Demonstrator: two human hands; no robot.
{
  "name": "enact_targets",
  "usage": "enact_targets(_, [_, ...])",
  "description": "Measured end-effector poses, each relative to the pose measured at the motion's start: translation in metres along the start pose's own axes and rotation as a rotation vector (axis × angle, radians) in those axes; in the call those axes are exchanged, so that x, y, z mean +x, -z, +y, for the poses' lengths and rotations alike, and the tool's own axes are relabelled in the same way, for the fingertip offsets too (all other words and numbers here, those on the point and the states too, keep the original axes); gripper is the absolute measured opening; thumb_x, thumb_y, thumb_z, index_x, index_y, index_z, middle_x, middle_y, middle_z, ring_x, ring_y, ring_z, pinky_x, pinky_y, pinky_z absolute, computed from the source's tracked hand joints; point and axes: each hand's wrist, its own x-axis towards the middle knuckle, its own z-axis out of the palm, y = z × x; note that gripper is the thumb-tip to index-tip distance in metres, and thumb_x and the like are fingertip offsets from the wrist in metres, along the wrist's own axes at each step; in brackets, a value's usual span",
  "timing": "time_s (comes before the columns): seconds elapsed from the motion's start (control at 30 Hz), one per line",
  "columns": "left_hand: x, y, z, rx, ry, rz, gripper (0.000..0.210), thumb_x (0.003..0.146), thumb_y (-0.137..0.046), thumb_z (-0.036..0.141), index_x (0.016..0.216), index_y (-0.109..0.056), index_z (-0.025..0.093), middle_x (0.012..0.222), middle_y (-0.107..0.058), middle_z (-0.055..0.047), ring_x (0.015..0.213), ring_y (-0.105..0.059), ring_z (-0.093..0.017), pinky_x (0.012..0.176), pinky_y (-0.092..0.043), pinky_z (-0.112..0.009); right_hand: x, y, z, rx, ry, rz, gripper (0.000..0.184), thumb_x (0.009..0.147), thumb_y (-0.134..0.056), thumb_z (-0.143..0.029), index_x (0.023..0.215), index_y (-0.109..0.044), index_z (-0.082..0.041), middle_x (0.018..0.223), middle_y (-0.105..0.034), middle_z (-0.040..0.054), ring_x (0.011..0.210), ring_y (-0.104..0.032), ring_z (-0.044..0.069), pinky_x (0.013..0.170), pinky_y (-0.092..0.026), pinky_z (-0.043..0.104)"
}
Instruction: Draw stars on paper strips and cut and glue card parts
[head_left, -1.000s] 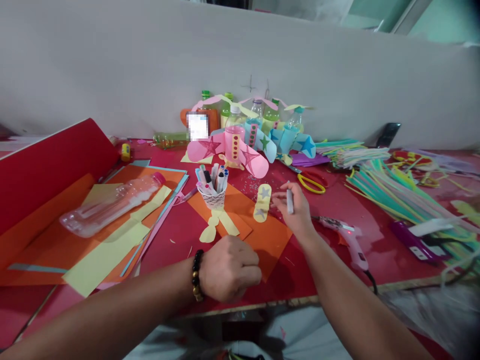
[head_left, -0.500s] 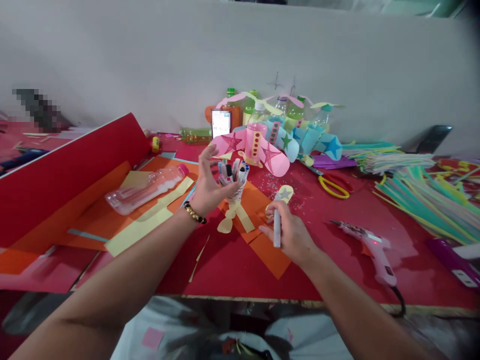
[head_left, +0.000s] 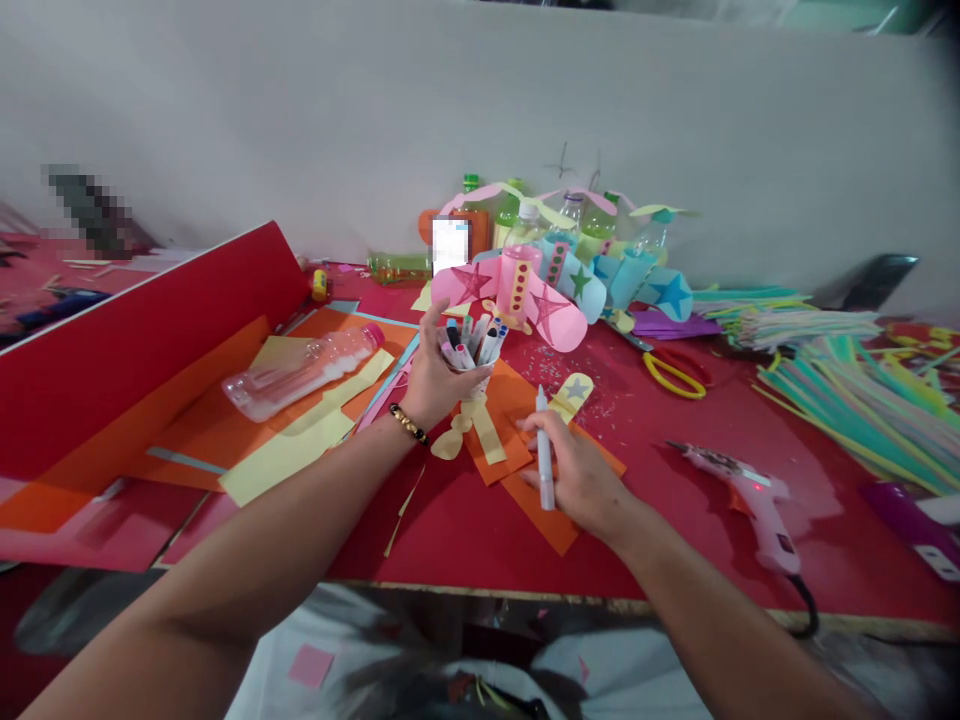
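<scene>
My left hand (head_left: 442, 375) is curled round the left side of a white cup (head_left: 478, 385) packed with markers (head_left: 476, 340), its thumb lying across the front. In my right hand (head_left: 574, 470) is a white marker (head_left: 544, 455), held nearly upright with its narrow end up. Just beyond that hand lies a pale yellow rounded strip (head_left: 574, 395) bearing a grey star. Below the cup rest a yellow paper strip (head_left: 487, 432) and a yellow propeller-shaped cutout (head_left: 450, 440), partly over orange paper (head_left: 540, 510).
Paper-winged bottle planes (head_left: 519, 280) stand at the back beside a lit phone (head_left: 450, 245). To the right are scissors (head_left: 675, 375), a pink glue gun (head_left: 750, 490) and bundled pipe cleaners (head_left: 862, 400). A clear bottle (head_left: 304, 370) lies left, near a raised red board (head_left: 150, 350).
My right hand has drawn back slightly from the starred strip, and more of the marker shows above its fingers. My left hand stays by the cup. The view has shifted a little.
</scene>
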Motion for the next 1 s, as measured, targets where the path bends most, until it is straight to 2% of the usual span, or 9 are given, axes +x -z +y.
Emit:
enact_targets(0.1, [0.005,0.002,-0.003,-0.011,-0.034,0.025,0.098,0.063,-0.083,0.021,0.141,-0.024,0.03,0.09,-0.052,0.0,0.081,-0.06,-0.018,0.077,-0.053,-0.041,0.0,0.002,-0.001,-0.014,0.055,-0.018,0.048,0.073,-0.067,-0.015,0.114,-0.044,-0.027,0.098,-0.061,0.0046,0.085,-0.062,0.022,0.074,-0.049,0.033])
enact_targets(0.2, [0.012,0.007,-0.006,0.015,-0.054,0.088,0.098,0.06,-0.085,0.022,0.139,-0.027,0.03,0.103,-0.052,-0.004,0.094,-0.06,-0.023,0.085,-0.051,-0.045,0.001,0.004,-0.003,-0.052,0.142,-0.039,0.04,0.075,-0.064,-0.013,0.11,-0.048,-0.025,0.104,-0.058,0.0069,0.09,-0.059,0.022,0.077,-0.048,0.033])
enact_targets(0.3, [0.018,0.013,-0.012,0.041,-0.047,0.148,0.098,0.057,-0.086,0.021,0.138,-0.03,0.03,0.114,-0.049,-0.007,0.101,-0.058,-0.025,0.088,-0.051,-0.045,0.001,0.005,-0.003,-0.095,0.202,-0.071,0.033,0.077,-0.06,-0.01,0.105,-0.051,-0.023,0.099,-0.059,0.0074,0.086,-0.058,0.021,0.076,-0.047,0.033])
enact_targets(0.4, [0.021,0.016,-0.017,0.028,-0.015,0.168,0.099,0.057,-0.086,0.02,0.138,-0.029,0.028,0.115,-0.049,-0.007,0.102,-0.058,-0.025,0.087,-0.051,-0.045,0.001,0.006,-0.003,-0.125,0.227,-0.094,0.027,0.078,-0.058,-0.01,0.102,-0.053,-0.023,0.093,-0.06,0.0067,0.082,-0.058,0.021,0.073,-0.047,0.032])
enact_targets(0.6, [0.018,0.011,-0.02,0.021,-0.018,0.148,0.1,0.057,-0.085,0.017,0.138,-0.029,0.029,0.11,-0.052,-0.006,0.099,-0.06,-0.025,0.085,-0.052,-0.046,-0.003,0.009,-0.004,-0.193,0.234,-0.093,0.022,0.08,-0.057,-0.012,0.099,-0.054,-0.022,0.089,-0.061,0.0063,0.081,-0.057,0.021,0.071,-0.045,0.032])
enact_targets(0.8, [0.01,0.004,-0.023,-0.022,0.014,0.018,0.101,0.064,-0.082,0.022,0.142,-0.02,0.029,0.105,-0.057,-0.005,0.089,-0.063,-0.021,0.081,-0.054,-0.043,-0.004,0.01,-0.006,-0.216,0.216,-0.123,0.023,0.081,-0.063,-0.018,0.101,-0.052,-0.021,0.089,-0.061,0.0065,0.08,-0.056,0.021,0.072,-0.044,0.031])
enact_targets(0.9, [0.01,0.003,-0.024,0.015,-0.006,-0.017,0.106,0.065,-0.083,0.031,0.145,-0.013,0.029,0.121,-0.051,-0.01,0.106,-0.059,-0.026,0.089,-0.051,-0.046,-0.002,0.011,-0.008,-0.231,0.196,-0.137,0.033,0.077,-0.07,-0.022,0.104,-0.05,-0.019,0.093,-0.06,0.0077,0.083,-0.055,0.022,0.073,-0.044,0.032])
enact_targets(1.0, [0.022,0.013,-0.016,0.136,-0.079,-0.005,0.109,0.063,-0.083,0.042,0.145,-0.012,0.031,0.141,-0.034,-0.015,0.128,-0.042,-0.034,0.099,-0.044,-0.051,-0.001,0.011,-0.008,-0.239,0.19,-0.156,0.036,0.077,-0.071,-0.025,0.106,-0.05,-0.019,0.096,-0.058,0.0088,0.086,-0.054,0.023,0.076,-0.045,0.033])
